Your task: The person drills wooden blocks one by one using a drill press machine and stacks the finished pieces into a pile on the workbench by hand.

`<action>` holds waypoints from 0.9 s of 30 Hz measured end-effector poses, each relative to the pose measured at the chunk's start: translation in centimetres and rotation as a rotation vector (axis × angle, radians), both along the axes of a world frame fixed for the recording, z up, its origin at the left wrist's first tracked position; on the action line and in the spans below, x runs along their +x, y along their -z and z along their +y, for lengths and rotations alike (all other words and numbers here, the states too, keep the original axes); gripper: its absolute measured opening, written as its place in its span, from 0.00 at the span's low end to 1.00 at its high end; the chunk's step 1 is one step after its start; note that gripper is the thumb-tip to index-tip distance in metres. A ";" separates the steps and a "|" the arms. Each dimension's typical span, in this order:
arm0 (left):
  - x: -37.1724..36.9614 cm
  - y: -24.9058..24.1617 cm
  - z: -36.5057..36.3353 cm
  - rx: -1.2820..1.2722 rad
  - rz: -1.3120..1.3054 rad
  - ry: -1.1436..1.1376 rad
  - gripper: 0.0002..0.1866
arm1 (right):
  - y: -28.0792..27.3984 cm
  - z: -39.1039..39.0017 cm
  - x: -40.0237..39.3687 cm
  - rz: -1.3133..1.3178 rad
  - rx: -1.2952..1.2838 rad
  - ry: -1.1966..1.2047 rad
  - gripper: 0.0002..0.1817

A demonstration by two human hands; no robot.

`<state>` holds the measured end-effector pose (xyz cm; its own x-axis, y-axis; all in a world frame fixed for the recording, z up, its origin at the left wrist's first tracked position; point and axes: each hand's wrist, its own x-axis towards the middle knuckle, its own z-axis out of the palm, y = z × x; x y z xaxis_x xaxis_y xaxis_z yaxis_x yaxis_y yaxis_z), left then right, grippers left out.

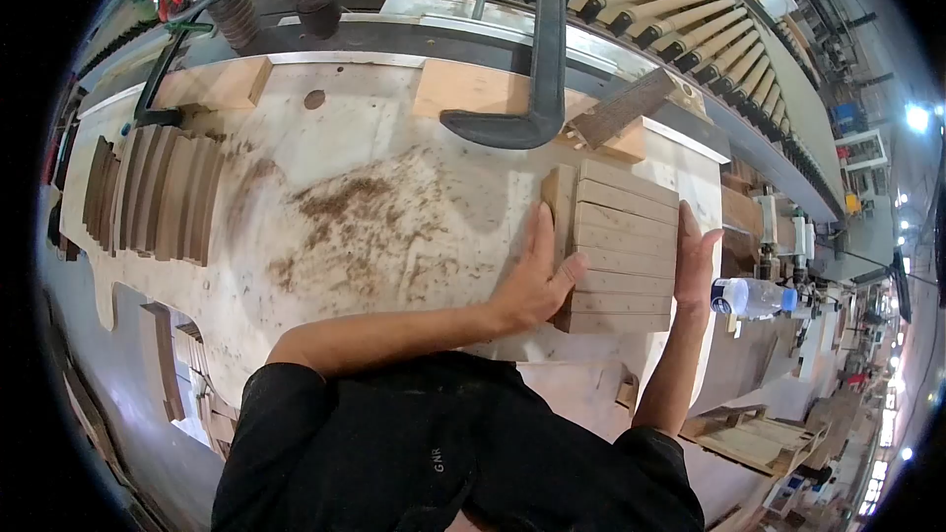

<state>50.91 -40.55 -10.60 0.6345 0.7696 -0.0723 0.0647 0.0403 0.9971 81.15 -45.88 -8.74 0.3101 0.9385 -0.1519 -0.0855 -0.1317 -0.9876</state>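
A stack of several brown wooden pieces (pixel 624 248) lies side by side on the pale worktable (pixel 443 271), towards its right end. My left hand (pixel 540 271) presses against the left side of the stack, its fingers along a wooden piece there and its thumb spread over the edge. Against the right side rests the palm of my right hand (pixel 696 254), with the fingers stretched out. Both hands have their fingers apart, and the stack sits between them.
Curved wooden pieces (pixel 163 192) stand at the table's left. A black clamp (pixel 548 69) holds near the back edge, beside a dark block (pixel 623 108). Sawdust (pixel 360 202) covers the middle. A plastic bottle (pixel 754 297) is at the right; a roller conveyor (pixel 650 0) runs behind.
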 end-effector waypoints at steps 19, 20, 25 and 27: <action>-37.9 -8.5 10.9 0.970 1.384 -1.142 0.19 | -16.1 16.7 -9.3 -0.889 0.373 -0.295 0.45; -41.1 -8.8 11.2 0.957 1.417 -1.232 0.18 | -16.8 18.1 -10.7 -0.878 0.420 -0.339 0.43; -49.8 -8.9 12.3 0.744 1.361 -1.297 0.14 | -20.6 26.0 -17.0 -0.890 0.478 -0.432 0.41; -51.1 -8.3 13.0 0.643 1.308 -1.236 0.13 | -22.8 29.0 -20.1 -0.804 0.513 -0.492 0.44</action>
